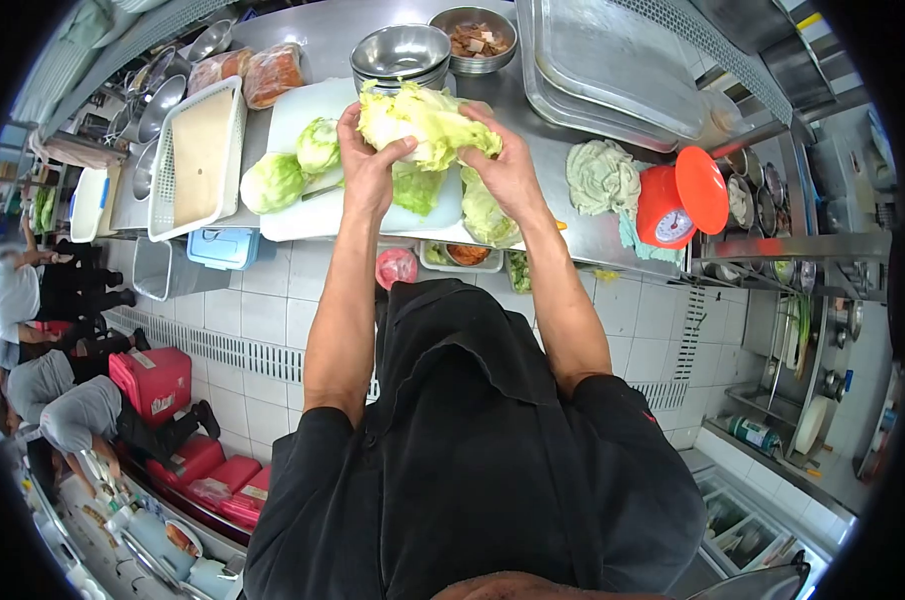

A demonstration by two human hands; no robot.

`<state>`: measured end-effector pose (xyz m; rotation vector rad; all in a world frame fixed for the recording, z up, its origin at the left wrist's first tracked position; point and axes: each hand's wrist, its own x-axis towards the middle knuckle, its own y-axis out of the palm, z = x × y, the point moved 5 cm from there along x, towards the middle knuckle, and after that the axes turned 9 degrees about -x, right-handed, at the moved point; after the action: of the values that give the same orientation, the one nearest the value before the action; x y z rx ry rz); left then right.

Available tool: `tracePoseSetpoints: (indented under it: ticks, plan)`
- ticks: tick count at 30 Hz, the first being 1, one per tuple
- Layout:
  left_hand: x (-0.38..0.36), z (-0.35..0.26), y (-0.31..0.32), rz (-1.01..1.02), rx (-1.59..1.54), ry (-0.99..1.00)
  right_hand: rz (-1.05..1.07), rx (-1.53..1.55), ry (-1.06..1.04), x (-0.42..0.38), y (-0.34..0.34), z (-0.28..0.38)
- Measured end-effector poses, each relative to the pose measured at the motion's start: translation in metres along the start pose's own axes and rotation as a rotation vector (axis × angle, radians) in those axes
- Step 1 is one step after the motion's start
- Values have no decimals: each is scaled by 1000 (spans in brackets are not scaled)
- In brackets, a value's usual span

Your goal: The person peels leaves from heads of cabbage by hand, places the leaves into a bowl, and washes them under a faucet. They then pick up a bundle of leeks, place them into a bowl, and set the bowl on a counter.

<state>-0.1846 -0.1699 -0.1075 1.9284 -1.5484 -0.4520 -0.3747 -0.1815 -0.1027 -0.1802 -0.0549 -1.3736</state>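
Note:
Between both hands I hold a clump of pale green lettuce (423,125) over a white cutting board (308,220). My left hand (368,165) grips its left side, thumb pressed on the front. My right hand (508,165) has its fingers closed on the right side. Two lettuce heads, one nearer (273,184) and one behind (319,145), lie left of my left hand. Part of a knife blade (323,191) shows beside them. Below the held clump is a loose lettuce leaf (418,188), and another lettuce piece (488,215) sits under my right hand.
Stacked steel bowls (401,52) stand behind the board, beside a bowl of chopped food (478,40). A white basket (235,150) is at left. At right are large metal trays (613,70), a crumpled cloth (603,178) and a red scale (665,212). Several people work at far left.

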Motion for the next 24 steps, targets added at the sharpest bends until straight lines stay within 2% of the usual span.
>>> tracePoseSetpoints:
  ticks: [1, 4, 5, 8, 11, 14, 17, 20, 21, 24]
  plan:
    - [0, 1, 0, 0, -28, 2, -23, -22, 2, 1, 3, 2]
    - [1, 6, 4, -6, -83, 36, -184, -429, -212, -7, 14, 23]
    - [1, 7, 6, -8, -94, 51, -249, -428, -326, -8, 16, 29]
    - [1, -3, 13, -66, -30, 59, -348, -458, -275, -10, 15, 29]
    - [4, -1, 7, -67, -78, 41, -297, -403, -204, -13, 11, 40]
    - [2, -2, 3, -64, -22, 91, -294, -396, -258, -8, 8, 22]
    - [-2, -10, -1, -73, -13, 92, -295, 418, 123, 3, -12, -11]
    - [-1, -21, 8, 45, 164, 129, -221, 205, 350, 15, -29, -21]
    - [-1, -24, 11, 71, 212, 113, -198, 168, 336, 22, -35, -25]
    - [1, -29, 19, 164, 376, 107, -5, -215, 176, 32, -25, 22]
